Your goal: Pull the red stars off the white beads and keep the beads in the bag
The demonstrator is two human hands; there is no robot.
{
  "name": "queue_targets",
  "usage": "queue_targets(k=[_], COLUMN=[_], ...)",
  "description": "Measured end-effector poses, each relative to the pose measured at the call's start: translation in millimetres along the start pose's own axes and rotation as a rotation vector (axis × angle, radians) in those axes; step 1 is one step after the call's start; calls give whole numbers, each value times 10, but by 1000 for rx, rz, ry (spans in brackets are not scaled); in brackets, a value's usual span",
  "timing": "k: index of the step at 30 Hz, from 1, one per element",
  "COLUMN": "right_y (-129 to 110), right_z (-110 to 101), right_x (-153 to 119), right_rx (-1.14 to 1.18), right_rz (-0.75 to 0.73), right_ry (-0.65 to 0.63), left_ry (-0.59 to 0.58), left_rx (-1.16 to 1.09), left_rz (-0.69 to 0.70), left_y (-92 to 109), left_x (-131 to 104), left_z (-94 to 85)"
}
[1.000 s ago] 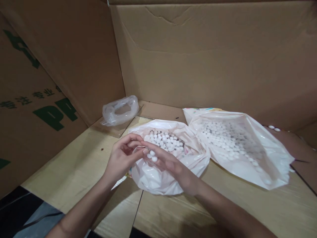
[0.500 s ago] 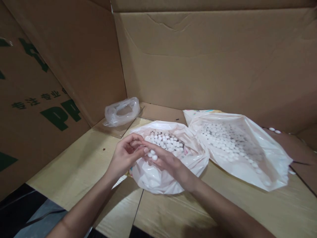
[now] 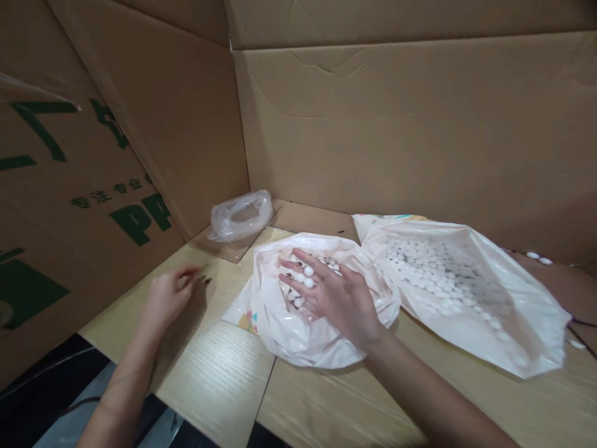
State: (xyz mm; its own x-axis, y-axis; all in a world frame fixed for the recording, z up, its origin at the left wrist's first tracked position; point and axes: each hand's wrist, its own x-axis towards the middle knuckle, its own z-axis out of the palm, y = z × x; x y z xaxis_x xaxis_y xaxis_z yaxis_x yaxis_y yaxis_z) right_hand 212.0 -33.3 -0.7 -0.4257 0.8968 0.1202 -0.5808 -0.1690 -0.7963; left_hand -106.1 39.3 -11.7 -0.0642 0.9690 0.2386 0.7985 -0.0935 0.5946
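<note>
I'd keep R hand (image 3: 342, 298), fingers spread w/ small white round beads (image 3: 308, 271) on them, low inside crinkly white plastic bag (image 3: 298, 330); L hand (image 3: 168, 295) loosely curled, empty.

The left hand (image 3: 168, 297) has drawn away leftward; the right hand (image 3: 338, 297) now reaches into the bag (image 3: 298, 333).

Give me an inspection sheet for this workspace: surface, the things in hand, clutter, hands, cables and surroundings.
Surface: pale wood-grain tabletop, seam down the middle.
Job's things: near white bag open, holding small white round pieces; far white bag open, also full of them.
Clutter: crumpled clear bag in the corner; stray pieces at far right.
Hands: right hand inside the near bag, fingers spread; left hand over the table, holding nothing visible.
Cables: nothing seen.
Surroundings: cardboard walls, green print on the left.
</note>
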Motion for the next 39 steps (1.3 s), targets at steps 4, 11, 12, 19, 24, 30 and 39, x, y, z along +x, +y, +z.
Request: queue_targets(k=[4,11,12,19,24,30,39], right_y=[14,14,9,-26,-14,13,-22], right_z=[-18,-30,-21,20,-1,-23,4], right_x=[-12,-14,-14,-20,-25,-4,-3], right_rx=[-12,-11,-9,13,36,120,185], right_rz=[5,23,31,49,20,16,41], right_ry=[4,0,10,40,30,44,55], left_ry=[-103,-113,-107,5,21,15,-414], left_rx=[36,43,39,-72,-279,-524,-972], left_rz=[2,50,54,7,-64,-82,111], left_y=[-102,-81,-84,-65,93,492,1182], left_x=[14,35,29,-33,-81,-113,-214], left_z=[86,151,150,105,74,60,371])
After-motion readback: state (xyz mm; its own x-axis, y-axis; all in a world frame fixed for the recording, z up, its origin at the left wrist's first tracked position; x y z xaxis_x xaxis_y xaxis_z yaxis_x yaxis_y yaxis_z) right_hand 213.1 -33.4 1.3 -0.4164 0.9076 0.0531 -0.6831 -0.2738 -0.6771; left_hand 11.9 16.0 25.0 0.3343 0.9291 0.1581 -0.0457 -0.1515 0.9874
